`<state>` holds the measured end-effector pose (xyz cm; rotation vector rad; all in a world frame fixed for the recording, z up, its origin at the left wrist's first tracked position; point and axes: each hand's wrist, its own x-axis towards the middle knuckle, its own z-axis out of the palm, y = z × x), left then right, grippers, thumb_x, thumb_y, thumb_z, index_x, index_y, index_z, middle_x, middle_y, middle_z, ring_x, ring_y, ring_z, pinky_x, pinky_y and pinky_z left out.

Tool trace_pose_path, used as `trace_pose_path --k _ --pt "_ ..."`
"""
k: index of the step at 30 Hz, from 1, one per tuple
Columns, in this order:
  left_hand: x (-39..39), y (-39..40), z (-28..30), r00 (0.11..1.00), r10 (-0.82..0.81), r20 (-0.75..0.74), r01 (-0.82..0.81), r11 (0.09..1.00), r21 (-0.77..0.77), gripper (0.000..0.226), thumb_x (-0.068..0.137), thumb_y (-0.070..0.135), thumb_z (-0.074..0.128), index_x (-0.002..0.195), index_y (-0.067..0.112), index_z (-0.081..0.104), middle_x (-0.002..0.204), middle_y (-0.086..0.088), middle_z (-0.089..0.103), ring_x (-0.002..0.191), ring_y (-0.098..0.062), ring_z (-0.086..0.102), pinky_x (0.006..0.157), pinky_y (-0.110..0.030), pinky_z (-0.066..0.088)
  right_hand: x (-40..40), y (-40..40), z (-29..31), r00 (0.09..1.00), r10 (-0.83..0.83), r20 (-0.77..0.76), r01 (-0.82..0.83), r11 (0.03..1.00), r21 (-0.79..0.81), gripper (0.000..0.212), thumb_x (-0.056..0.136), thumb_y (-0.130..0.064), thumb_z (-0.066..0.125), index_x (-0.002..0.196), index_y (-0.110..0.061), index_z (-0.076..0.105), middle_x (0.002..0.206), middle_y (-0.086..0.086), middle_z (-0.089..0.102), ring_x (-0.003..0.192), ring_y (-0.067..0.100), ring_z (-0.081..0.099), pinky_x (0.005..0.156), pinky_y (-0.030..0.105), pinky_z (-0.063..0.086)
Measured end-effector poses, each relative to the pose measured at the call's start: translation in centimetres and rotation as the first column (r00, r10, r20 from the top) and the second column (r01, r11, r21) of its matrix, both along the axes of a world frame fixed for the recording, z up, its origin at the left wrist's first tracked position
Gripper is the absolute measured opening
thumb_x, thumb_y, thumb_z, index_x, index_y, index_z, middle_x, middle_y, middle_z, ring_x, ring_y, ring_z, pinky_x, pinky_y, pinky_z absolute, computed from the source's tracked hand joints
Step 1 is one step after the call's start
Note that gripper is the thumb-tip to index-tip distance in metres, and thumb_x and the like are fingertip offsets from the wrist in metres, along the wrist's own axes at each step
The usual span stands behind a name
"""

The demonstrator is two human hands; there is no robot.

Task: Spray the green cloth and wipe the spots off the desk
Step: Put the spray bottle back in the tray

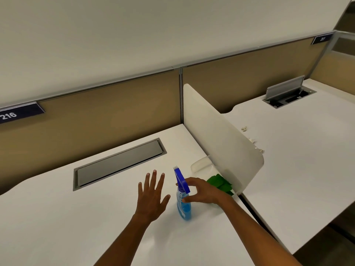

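A clear spray bottle [183, 207] of blue liquid with a blue trigger head stands upright on the white desk [76, 217]. My right hand [203, 192] curls around its neck, thumb touching the bottle and fingers behind the head, with a gap still showing in the grip. My left hand [152, 196] hovers just left of the bottle, palm down, fingers spread, holding nothing. The green cloth [221, 184] lies crumpled behind my right hand, against the foot of the white divider [221, 135]. I cannot make out any spots on this desk.
A grey cable-tray lid [119, 162] is set into the desk behind my hands. A clear plastic piece [200, 164] sits by the divider. Beyond the divider, the neighbouring desk [307, 150] has small crumbs [245, 129] and an open cable tray [288, 93]. Tan partition panels close the back.
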<state>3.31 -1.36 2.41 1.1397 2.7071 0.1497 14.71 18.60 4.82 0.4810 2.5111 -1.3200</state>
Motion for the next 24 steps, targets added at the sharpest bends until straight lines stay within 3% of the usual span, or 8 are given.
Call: trace_pose_path --k 2,4,10,14,18,21,24 --pt "0.7 -0.3 0.2 1.000 0.000 0.018 0.000 1.000 0.021 0.097 0.071 0.082 -0.014 0.151 0.028 -0.015 0.161 -0.007 -0.024 0.152 -0.030 -0.017 0.122 -0.053 -0.003 0.1 -0.5 0.0 0.999 -0.038 -0.009 0.038 0.999 -0.025 0.067 0.081 -0.038 0.076 0.139 -0.025 0.044 0.144 -0.002 0.051 0.128 0.017 0.050 0.106 0.041 0.046" --pt "1.1 -0.6 0.2 1.000 -0.001 0.030 0.000 1.000 0.028 0.109 0.060 0.085 -0.025 0.152 0.027 -0.013 0.162 -0.008 -0.022 0.152 -0.031 -0.015 0.122 -0.054 -0.002 0.2 -1.0 0.0 0.998 -0.066 -0.022 0.065 0.997 -0.047 0.065 0.082 -0.035 0.076 0.138 -0.023 0.046 0.141 -0.001 0.054 0.125 0.018 0.053 0.105 0.038 0.048" --pt "1.3 -0.5 -0.2 0.999 0.030 0.033 -0.029 0.999 -0.044 0.097 0.070 0.083 -0.014 0.149 0.029 -0.022 0.160 -0.008 -0.029 0.152 -0.030 -0.016 0.122 -0.053 -0.001 0.5 -1.8 -0.4 0.990 -0.124 -0.074 0.123 0.992 -0.019 0.059 0.083 -0.037 0.074 0.136 -0.024 0.048 0.137 -0.004 0.057 0.118 0.012 0.054 0.100 0.031 0.049" --pt "1.1 -0.3 -0.2 0.999 0.033 0.036 -0.031 0.998 -0.046 0.113 0.052 0.085 -0.033 0.149 0.029 -0.023 0.162 -0.008 -0.026 0.152 -0.030 -0.016 0.122 -0.052 -0.001 0.2 -1.5 -0.1 0.980 -0.164 -0.111 0.164 0.986 -0.007 0.056 0.083 -0.039 0.074 0.132 -0.025 0.050 0.134 -0.004 0.059 0.111 0.007 0.052 0.097 0.028 0.047" --pt "0.6 0.1 -0.4 0.998 0.038 0.042 -0.036 0.998 -0.053 0.109 0.055 0.084 -0.031 0.149 0.029 -0.024 0.162 -0.008 -0.026 0.153 -0.029 -0.016 0.122 -0.053 -0.001 -0.4 -0.5 2.0 0.956 -0.209 -0.204 0.211 0.977 -0.013 0.053 0.082 -0.039 0.074 0.128 -0.024 0.052 0.129 -0.002 0.061 0.105 0.007 0.054 0.089 0.020 0.046" --pt "0.2 0.8 -0.5 0.997 0.048 0.055 -0.045 0.997 -0.063 0.111 0.056 0.085 -0.029 0.152 0.029 -0.020 0.163 -0.008 -0.025 0.153 -0.029 -0.013 0.122 -0.052 0.001 -1.1 0.8 4.7 0.919 -0.275 -0.282 0.277 0.960 -0.035 0.053 0.084 -0.038 0.073 0.129 -0.021 0.052 0.126 -0.002 0.061 0.105 0.009 0.055 0.092 0.024 0.047" --pt "0.0 1.9 -0.7 0.994 0.036 0.105 -0.031 0.998 -0.048 0.089 0.083 0.077 0.004 0.155 0.028 -0.014 0.164 -0.006 -0.022 0.154 -0.028 -0.012 0.122 -0.051 0.002 -1.5 2.6 7.2 0.866 -0.342 -0.365 0.352 0.935 -0.042 0.051 0.085 -0.037 0.071 0.130 -0.020 0.052 0.121 -0.003 0.061 0.100 0.008 0.056 0.089 0.022 0.048"
